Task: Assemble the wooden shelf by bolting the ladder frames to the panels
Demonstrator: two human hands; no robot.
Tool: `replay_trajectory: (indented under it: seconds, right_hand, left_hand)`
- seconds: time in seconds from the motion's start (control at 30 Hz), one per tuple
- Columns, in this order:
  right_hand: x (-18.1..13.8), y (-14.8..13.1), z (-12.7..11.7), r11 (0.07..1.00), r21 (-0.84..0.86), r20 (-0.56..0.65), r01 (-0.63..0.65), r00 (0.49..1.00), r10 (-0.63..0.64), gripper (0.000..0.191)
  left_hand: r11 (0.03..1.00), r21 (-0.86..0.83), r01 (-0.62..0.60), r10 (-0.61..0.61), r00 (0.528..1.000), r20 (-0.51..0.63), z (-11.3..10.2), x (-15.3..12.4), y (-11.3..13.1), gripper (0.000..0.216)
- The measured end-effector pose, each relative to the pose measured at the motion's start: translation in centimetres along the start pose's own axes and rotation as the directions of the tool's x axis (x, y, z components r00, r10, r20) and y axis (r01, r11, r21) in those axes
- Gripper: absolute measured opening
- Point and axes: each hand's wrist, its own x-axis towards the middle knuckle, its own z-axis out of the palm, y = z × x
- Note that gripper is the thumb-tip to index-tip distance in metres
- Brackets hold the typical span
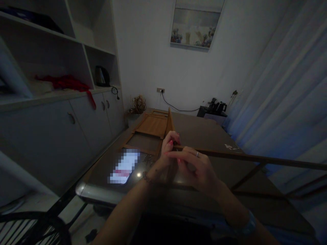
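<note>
My left hand [168,146] is closed around the corner of a wooden frame, where an upright wooden panel [169,120] meets a long wooden rail [230,155]. Right beside it, my right hand [196,166] has its thumb and index finger close together at the same joint. Whatever lies between those fingertips is too small and dark to name. The rail runs off to the right as part of a frame with crosspieces [246,176]. To the left of my hands, a slatted wooden panel [151,125] lies flat on the table. Small metal hardware [147,158] is scattered near my left wrist.
A lit phone [125,166] lies on the brown table [194,127] at the left. A black chair [33,226] stands at the lower left. Cabinets [89,119] line the left wall. Black kettle equipment [214,107] sits beyond the table, near a pale curtain [286,85].
</note>
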Motion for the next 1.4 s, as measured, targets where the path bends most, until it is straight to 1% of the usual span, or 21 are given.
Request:
replay_trajectory:
  seconds: [0.07, 0.13, 0.2, 0.3, 0.4, 0.5, 0.6, 0.67, 0.73, 0.83, 0.9, 0.97, 1.0, 1.03, 1.07, 1.1, 1.17, 1.2, 1.23, 1.33, 1.4]
  right_hand:
    - [-0.6, -0.1, 0.2, 0.995, 0.046, -0.056, -0.087, 0.994, 0.090, 0.031]
    - [-1.4, 0.0, 0.5, 0.993, 0.060, -0.099, -0.106, 0.989, 0.112, 0.032]
    - [-2.3, 0.4, 0.9, 0.999, 0.025, -0.138, -0.031, 0.990, 0.034, 0.039]
    - [-3.2, 1.1, 1.3, 0.974, -0.191, -0.164, 0.123, 0.974, -0.156, 0.049]
    - [-3.3, 1.5, 0.9, 0.880, -0.437, -0.107, 0.183, 0.961, -0.253, 0.052]
    - [-3.1, 1.8, -0.2, 0.788, -0.557, -0.008, 0.264, 0.946, -0.323, 0.054]
    - [-3.0, 1.8, -0.9, 0.709, -0.646, 0.018, 0.285, 0.933, -0.359, 0.047]
    - [-2.9, 1.4, -0.8, 0.663, -0.705, -0.013, 0.251, 0.930, -0.366, 0.029]
    - [-2.8, 0.7, -0.3, 0.621, -0.764, -0.051, 0.173, 0.944, -0.326, 0.008]
    - [-2.6, -0.6, 0.9, 0.586, -0.810, -0.129, -0.006, 0.977, -0.168, 0.034]
    - [-2.3, -1.5, 1.7, 0.655, -0.746, -0.202, -0.119, 0.978, -0.053, 0.040]
    - [-2.1, -2.2, 2.4, 0.801, -0.547, -0.258, -0.244, 0.959, 0.117, 0.041]
    - [-1.9, -2.4, 2.7, 0.863, -0.395, -0.255, -0.315, 0.940, 0.227, 0.041]
    - [-1.9, -2.7, 2.9, 0.892, -0.223, -0.228, -0.393, 0.911, 0.345, 0.042]
    - [-1.8, -2.8, 3.1, 0.882, -0.053, -0.183, -0.469, 0.873, 0.453, 0.044]
    - [-1.8, -3.0, 3.4, 0.839, 0.096, -0.131, -0.535, 0.829, 0.544, 0.045]
    - [-1.9, -3.0, 3.8, 0.740, 0.287, -0.076, -0.608, 0.756, 0.650, 0.047]
    - [-2.0, -2.9, 4.0, 0.728, 0.311, -0.091, -0.611, 0.744, 0.662, 0.046]
    - [-2.2, -2.8, 4.3, 0.755, 0.278, -0.136, -0.594, 0.754, 0.643, 0.044]
    - [-2.8, -1.8, 4.9, 0.879, -0.062, -0.321, -0.473, 0.843, 0.431, 0.036]
    - [-3.1, -0.8, 5.0, 0.876, -0.262, -0.423, -0.406, 0.864, 0.274, 0.035]
  left_hand:
    - [1.000, -0.004, 0.014, -0.014, 1.000, -0.028, 0.3, -0.1, 0.3, 0.040]
    - [1.000, -0.008, 0.018, -0.018, 0.999, -0.040, 0.5, -0.1, 0.6, 0.042]
    - [1.000, -0.010, 0.008, -0.008, 0.999, -0.036, 0.6, -0.1, 0.8, 0.042]
    - [1.000, -0.023, -0.001, 0.000, 1.000, -0.022, 0.7, 0.0, 1.0, 0.040]
    - [0.999, -0.039, -0.008, 0.007, 1.000, -0.016, 0.8, 0.0, 1.1, 0.039]
    - [0.999, -0.023, -0.023, 0.022, 0.999, -0.025, 0.7, 0.1, 0.9, 0.040]
    - [0.998, -0.008, -0.067, 0.067, 0.998, -0.009, 0.5, 0.3, 0.5, 0.039]
    - [0.997, -0.005, -0.081, 0.081, 0.997, 0.004, 0.5, 0.3, 0.4, 0.039]
    - [0.998, 0.002, -0.067, 0.067, 0.998, 0.004, 0.5, 0.3, 0.5, 0.040]
    - [0.999, 0.012, -0.030, 0.030, 0.999, -0.014, 0.7, 0.1, 0.9, 0.041]
    - [1.000, 0.019, -0.016, 0.016, 1.000, -0.019, 0.7, 0.0, 1.0, 0.041]
    - [0.999, 0.028, -0.030, 0.030, 1.000, -0.007, 0.6, 0.1, 0.9, 0.041]
    - [0.999, 0.032, -0.041, 0.041, 0.999, 0.001, 0.5, 0.1, 0.8, 0.040]
    - [0.998, 0.034, -0.049, 0.049, 0.999, 0.008, 0.4, 0.2, 0.7, 0.039]
    - [0.998, 0.037, -0.054, 0.054, 0.998, 0.013, 0.3, 0.2, 0.6, 0.038]
    - [0.998, 0.039, -0.056, 0.056, 0.998, 0.018, 0.1, 0.2, 0.5, 0.038]
    - [0.998, 0.040, -0.058, 0.057, 0.998, 0.020, 0.0, 0.3, 0.3, 0.038]
    - [0.997, 0.039, -0.060, 0.060, 0.998, 0.020, -0.1, 0.3, 0.2, 0.038]
    - [0.997, 0.038, -0.064, 0.063, 0.998, 0.019, -0.1, 0.3, 0.1, 0.038]
    - [0.997, 0.034, -0.068, 0.068, 0.998, 0.015, -0.1, 0.3, 0.0, 0.037]
    - [0.997, 0.031, -0.064, 0.063, 0.998, 0.014, 0.0, 0.2, -0.1, 0.037]
